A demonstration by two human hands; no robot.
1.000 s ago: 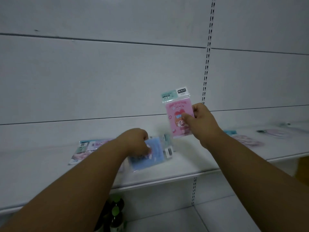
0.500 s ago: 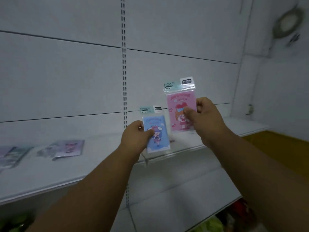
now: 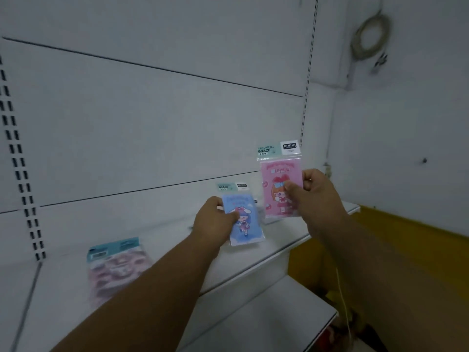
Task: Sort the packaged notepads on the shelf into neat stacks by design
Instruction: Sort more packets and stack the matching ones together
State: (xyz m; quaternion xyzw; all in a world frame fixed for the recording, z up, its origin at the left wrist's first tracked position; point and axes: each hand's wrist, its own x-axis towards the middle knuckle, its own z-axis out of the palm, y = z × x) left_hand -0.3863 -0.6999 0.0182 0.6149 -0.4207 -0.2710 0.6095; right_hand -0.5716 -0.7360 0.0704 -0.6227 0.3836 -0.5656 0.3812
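Observation:
My left hand [image 3: 215, 219] grips a blue packaged notepad [image 3: 245, 222] with a cartoon girl on it, held upright just above the white shelf [image 3: 274, 252]. My right hand [image 3: 317, 199] pinches a pink packaged notepad [image 3: 278, 189] by its right edge, upright and a little higher, to the right of the blue one. The two packs are close but apart. A blurred pile of pink-patterned packaged notepads [image 3: 115, 262] lies flat on the shelf at the left, partly behind my left forearm.
The shelf ends at the right near a white side wall [image 3: 406, 148]. A lower shelf [image 3: 279, 313] juts out below. Slotted uprights [image 3: 305, 97] run up the back panel. A coiled cable [image 3: 370, 36] hangs high on the wall. A yellow surface [image 3: 418, 250] lies at the right.
The view has swung to the right along the shelf. My left hand lifted the blue notepad off the shelf and holds it upright. The right hand keeps the pink one raised.

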